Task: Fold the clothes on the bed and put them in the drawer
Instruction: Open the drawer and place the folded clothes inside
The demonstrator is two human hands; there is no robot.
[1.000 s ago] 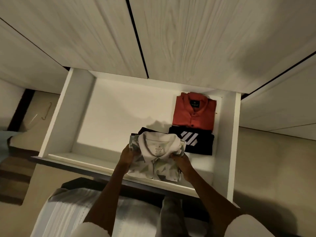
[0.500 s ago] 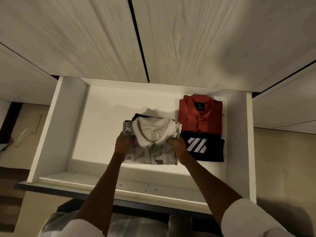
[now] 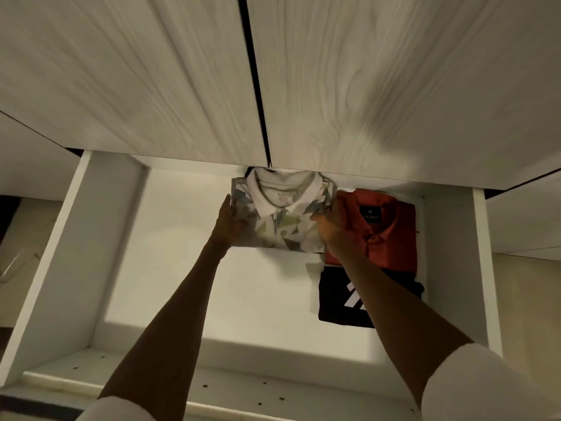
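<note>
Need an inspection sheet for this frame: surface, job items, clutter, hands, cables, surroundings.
Surface: white drawer, open, floor mostly bare.
Job's things: patterned polo folded, at the back, beside red shirt; black shirt in front of the red one.
Clutter: nothing seen.
Hands: left hand and right hand hold the polo's sides.
Cables: nothing seen.
Surroundings: wood-grain cabinet doors above; floor at both sides.

Head view, steeply downward, close above open drawer (image 3: 54,256).
</note>
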